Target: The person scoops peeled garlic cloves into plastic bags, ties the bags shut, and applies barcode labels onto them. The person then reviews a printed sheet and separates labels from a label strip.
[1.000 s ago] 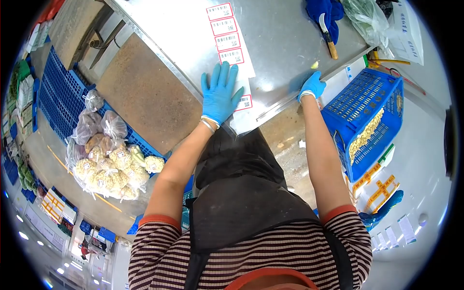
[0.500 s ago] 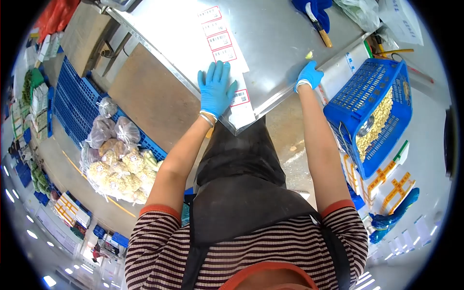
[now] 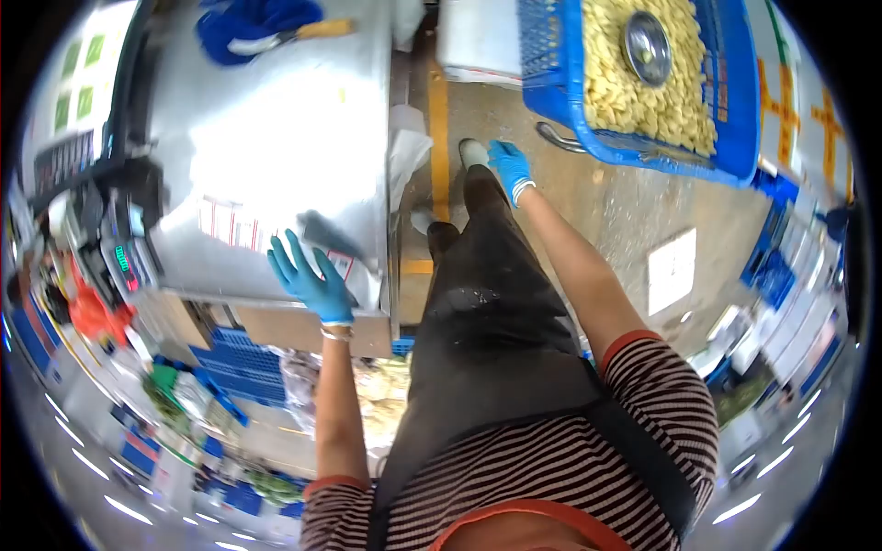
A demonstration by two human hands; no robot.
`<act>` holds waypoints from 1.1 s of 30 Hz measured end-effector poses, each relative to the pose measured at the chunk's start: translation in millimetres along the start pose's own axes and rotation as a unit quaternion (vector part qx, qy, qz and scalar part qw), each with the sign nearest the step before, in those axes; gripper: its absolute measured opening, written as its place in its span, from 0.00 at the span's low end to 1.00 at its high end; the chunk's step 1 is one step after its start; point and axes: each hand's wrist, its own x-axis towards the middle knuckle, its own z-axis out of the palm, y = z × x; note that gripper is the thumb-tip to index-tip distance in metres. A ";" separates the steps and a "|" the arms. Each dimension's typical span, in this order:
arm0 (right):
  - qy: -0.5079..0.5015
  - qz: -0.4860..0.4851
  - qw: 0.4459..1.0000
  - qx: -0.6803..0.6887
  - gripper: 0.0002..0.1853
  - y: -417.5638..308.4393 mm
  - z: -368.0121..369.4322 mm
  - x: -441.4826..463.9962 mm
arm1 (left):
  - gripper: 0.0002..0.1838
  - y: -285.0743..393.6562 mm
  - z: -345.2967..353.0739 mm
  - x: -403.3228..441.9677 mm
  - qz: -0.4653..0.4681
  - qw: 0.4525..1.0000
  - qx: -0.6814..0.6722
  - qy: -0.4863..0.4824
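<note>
1. Fingers [image 3: 297, 257] of the left hand [image 3: 326, 296] are straightened and spread, with gaps between them and the thumb well out to the right; I cannot tell whether they touch the table [image 3: 349, 165] beneath.
2. Label strip [image 3: 234, 225] lies on the table just beyond those fingers, blurred. Its long axis runs from beyond the fingertips on the left, slanting across behind the thumb and toward the person, to an end right of the thumb. One red-edged label shows just right of the thumb.
3. Right-hand fingers, on the right hand [image 3: 510, 167], hang over the floor, loosely bent, pointing away and slightly left. Blur hides how far apart the tips are.
4. Basket [image 3: 740, 101] stands right of and beyond the right fingers, its near wall slanting away on the left. The handle [image 3: 562, 140] juts from that near left corner, just beside the fingers but clear of them.
5. Pale pieces [image 3: 602, 101] fill the basket, well right of the fingers; a bowl [image 3: 649, 48] sits on top.
6. Knife [image 3: 326, 28] rests on a cloth [image 3: 220, 37], far beyond the left fingers, long axis crosswise: blade to the left, wooden grip to the right.
7. Boot [image 3: 473, 153] is just left of the right fingertips.
</note>
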 end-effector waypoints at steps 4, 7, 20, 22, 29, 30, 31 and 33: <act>-0.049 -0.011 0.986 -0.160 0.17 -60.7 40.1 -3.8 | 0.31 92.1 31.3 49.9 0.101 0.985 -0.043 -0.133; -0.077 -0.021 0.996 0.042 0.22 -117.0 115.5 35.3 | 0.37 133.8 70.9 86.5 0.087 0.984 -0.060 -0.142; 0.281 -0.204 0.931 -0.108 0.05 -259.7 219.2 175.7 | 0.39 129.2 91.3 105.8 0.071 0.985 -0.057 -0.144; 0.258 -0.190 0.938 -0.130 0.07 -268.6 216.6 140.8 | 0.39 130.4 88.3 106.1 0.058 0.985 -0.052 -0.151; 0.092 -0.347 0.875 -0.324 0.07 -210.2 184.4 73.1 | 0.38 129.4 88.0 104.6 0.063 0.986 -0.069 -0.135; 0.067 -0.299 0.891 -0.335 0.07 -203.1 171.0 53.9 | 0.38 129.9 86.9 104.0 0.065 0.987 -0.069 -0.132; 0.042 -0.251 0.904 -0.343 0.07 -200.1 156.5 36.5 | 0.38 130.3 85.9 105.2 0.068 0.987 -0.069 -0.127; 0.005 -0.238 0.890 -0.389 0.07 -209.8 123.2 1.8 | 0.36 130.9 84.9 106.3 0.078 0.988 -0.077 -0.109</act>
